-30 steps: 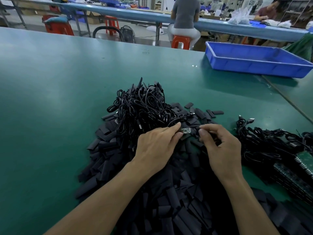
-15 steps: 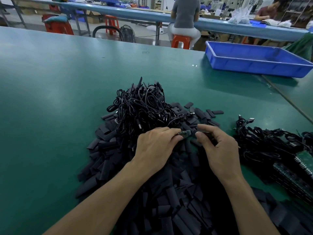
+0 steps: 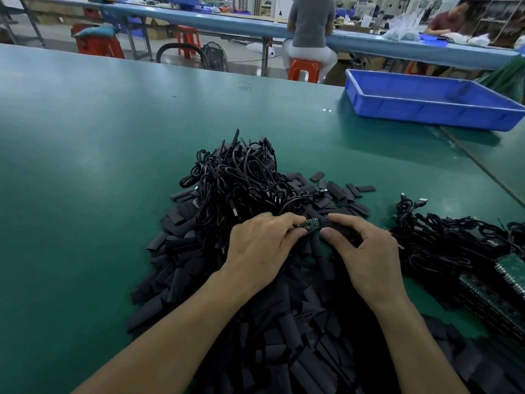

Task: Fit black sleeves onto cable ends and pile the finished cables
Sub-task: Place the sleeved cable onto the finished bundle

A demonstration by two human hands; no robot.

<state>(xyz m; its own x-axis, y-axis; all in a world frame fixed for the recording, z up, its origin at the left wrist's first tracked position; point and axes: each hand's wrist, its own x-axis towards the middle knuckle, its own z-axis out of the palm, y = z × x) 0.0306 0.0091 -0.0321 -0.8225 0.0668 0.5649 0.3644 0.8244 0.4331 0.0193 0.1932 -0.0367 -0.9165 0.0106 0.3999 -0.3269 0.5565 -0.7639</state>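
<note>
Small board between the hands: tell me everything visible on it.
The small circuit board is a narrow dark-green strip with tiny components on its top face. It lies roughly level, long axis left to right, above the heap of loose sleeves. The left hand pinches its left end; its right end meets a black sleeve pinched by the right hand. Whether it has entered the sleeve cannot be told.
</note>
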